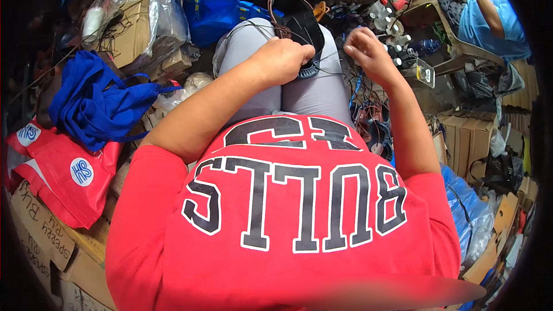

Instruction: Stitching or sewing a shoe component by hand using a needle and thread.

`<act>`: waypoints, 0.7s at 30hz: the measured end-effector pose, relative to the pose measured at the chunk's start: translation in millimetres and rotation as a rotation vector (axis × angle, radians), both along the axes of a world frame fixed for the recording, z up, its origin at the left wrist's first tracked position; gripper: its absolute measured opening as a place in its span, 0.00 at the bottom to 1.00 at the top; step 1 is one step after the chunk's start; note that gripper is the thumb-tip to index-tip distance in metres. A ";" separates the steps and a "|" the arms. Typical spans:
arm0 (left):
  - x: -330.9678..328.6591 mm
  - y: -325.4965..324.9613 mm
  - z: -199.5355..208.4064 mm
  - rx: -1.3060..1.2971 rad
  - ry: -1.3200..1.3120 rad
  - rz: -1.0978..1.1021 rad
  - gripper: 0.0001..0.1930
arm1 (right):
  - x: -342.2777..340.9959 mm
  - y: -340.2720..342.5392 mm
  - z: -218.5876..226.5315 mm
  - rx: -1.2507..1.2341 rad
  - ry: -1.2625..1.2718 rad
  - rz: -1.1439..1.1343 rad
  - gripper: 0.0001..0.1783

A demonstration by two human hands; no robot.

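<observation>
A dark shoe (308,26) with a brown edge rests across my lap, toe and heel hard to tell apart. My left hand (283,60) is closed at its near left side, thumb and fingers pressed together on it. Thin dark thread (329,73) trails from the shoe over my right thigh. To the right of the shoe, apart from it, my right hand (368,55) is raised with curled fingers, slightly smeared by motion. What those fingers pinch, if anything, is too small to make out.
Blue bags (213,6) lie beyond my knees. At left are a blue cloth bag (95,98), a red bag (63,167) and cardboard boxes (46,224). Small bottles (383,20) stand at far right, near another person's blue-clothed body (495,29). Stacked cardboard (466,138) sits at right.
</observation>
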State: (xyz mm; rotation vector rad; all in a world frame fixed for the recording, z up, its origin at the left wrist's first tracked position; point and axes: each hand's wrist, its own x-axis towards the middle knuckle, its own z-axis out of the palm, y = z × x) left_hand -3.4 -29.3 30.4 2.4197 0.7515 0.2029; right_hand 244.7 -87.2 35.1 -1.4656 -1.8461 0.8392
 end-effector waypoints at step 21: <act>-79.2 7.6 -0.8 0.379 -0.097 -0.012 0.07 | -4.0 -11.3 -4.2 0.216 -0.701 0.288 0.07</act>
